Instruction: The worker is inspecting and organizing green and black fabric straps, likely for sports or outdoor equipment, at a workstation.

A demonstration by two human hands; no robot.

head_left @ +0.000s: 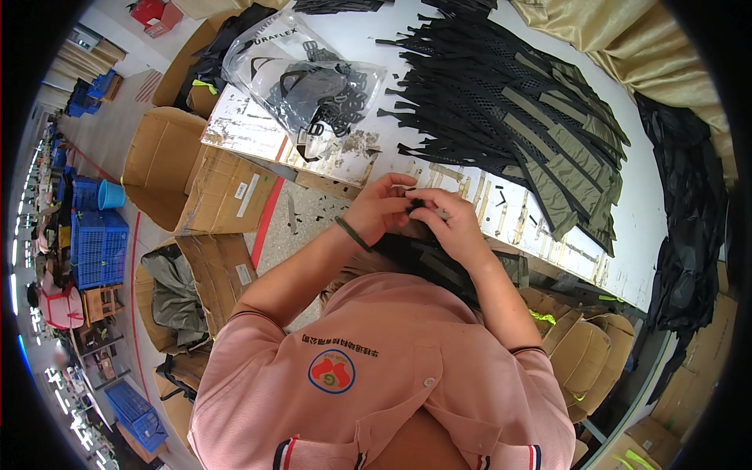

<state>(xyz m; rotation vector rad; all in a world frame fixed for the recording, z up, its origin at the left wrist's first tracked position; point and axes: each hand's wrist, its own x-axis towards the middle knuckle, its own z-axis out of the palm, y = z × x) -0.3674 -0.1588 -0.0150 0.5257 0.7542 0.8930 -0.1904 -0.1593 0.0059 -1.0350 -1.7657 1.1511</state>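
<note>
Just off the table's front edge, my left hand (379,210) and my right hand (454,224) meet with their fingers pinched together. Between the fingertips shows a small black piece (416,205), mostly hidden, too small to tell its kind. Below the hands, black fabric (427,262) lies across my lap. A clear plastic bag (266,74) on the table, beyond my left hand, holds black plastic buckles (345,106). To the right of it, black mesh straps with olive-grey panels (509,110) are spread in a thick pile.
The white worktable (634,204) has a worn, taped front edge with small black scraps. Open cardboard boxes (227,192) stand to the left, one holding grey-green fabric (174,290). Another box (583,352) is at the right. Black fabric (681,227) hangs at the far right.
</note>
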